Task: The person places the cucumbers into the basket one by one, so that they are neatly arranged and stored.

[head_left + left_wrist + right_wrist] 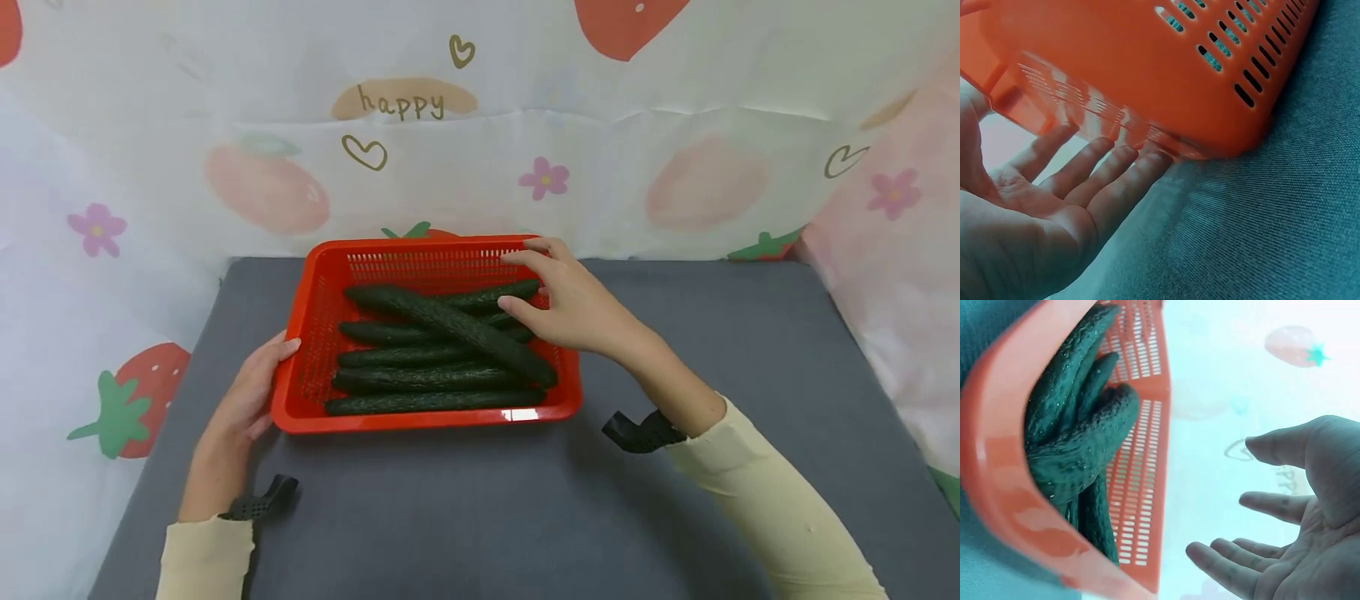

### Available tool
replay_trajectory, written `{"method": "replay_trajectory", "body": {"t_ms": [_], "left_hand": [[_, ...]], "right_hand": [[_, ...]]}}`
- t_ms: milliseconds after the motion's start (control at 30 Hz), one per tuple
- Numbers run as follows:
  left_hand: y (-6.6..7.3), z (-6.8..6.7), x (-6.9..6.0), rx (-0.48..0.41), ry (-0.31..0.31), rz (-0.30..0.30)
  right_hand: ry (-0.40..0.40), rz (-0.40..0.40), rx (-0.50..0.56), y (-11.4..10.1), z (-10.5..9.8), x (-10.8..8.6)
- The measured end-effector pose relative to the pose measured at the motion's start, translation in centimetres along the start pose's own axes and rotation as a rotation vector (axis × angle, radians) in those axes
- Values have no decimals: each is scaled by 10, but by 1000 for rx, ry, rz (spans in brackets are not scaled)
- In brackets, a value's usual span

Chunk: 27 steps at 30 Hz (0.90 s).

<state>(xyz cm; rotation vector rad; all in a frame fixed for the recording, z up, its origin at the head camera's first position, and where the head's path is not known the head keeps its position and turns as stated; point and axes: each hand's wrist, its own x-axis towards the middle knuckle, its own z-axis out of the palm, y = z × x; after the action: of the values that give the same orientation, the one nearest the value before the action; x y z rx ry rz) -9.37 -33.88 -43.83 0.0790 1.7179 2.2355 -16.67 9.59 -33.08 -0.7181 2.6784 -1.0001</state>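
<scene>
A red plastic basket [420, 423] with slotted walls stands on the grey table, and several dark green cucumbers lie in it. One cucumber [465, 330] lies slantwise on top of the others, its near end toward the right. At the basket's left end, my left hand [251, 387] holds the rim, thumb over the edge; in the left wrist view its fingers [1124, 181] rest against the outer wall. Above the basket's right end hovers my right hand [573, 304], fingers spread and loosely bent. The right wrist view shows its palm holding nothing, apart from the cucumbers.
Grey cloth [450, 517] covers the table in front of the basket and to both sides. A pale curtain [480, 200] printed with strawberries, flowers and hearts hangs behind the table and along its sides. A black strap [641, 432] sits on the right wrist.
</scene>
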Motion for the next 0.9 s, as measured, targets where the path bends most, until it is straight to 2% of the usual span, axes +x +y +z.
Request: {"method": "replay_trajectory", "body": {"t_ms": [133,300,400,533,667,767,900], "left_hand": [[4,-1,3,2,15,-5],[3,0,2,-3,55,-26],[2,1,2,-1,71,-26],[1,0,1,40,77,-29],[1,0,-8,136,139,-78],[3,-1,-17,258,180,-94],[10,-8,-25,432,163,-2]], "right_hand": [[65,-5,71,13,-1,-8],[109,2,146,30,-1,-23],[143,-8,163,42,-1,-33],[231,-30,162,58,2,-44],[303,-44,142,72,9,-56],[327,-50,141,80,15,-65],[362,-52,141,89,20,-71]]}}
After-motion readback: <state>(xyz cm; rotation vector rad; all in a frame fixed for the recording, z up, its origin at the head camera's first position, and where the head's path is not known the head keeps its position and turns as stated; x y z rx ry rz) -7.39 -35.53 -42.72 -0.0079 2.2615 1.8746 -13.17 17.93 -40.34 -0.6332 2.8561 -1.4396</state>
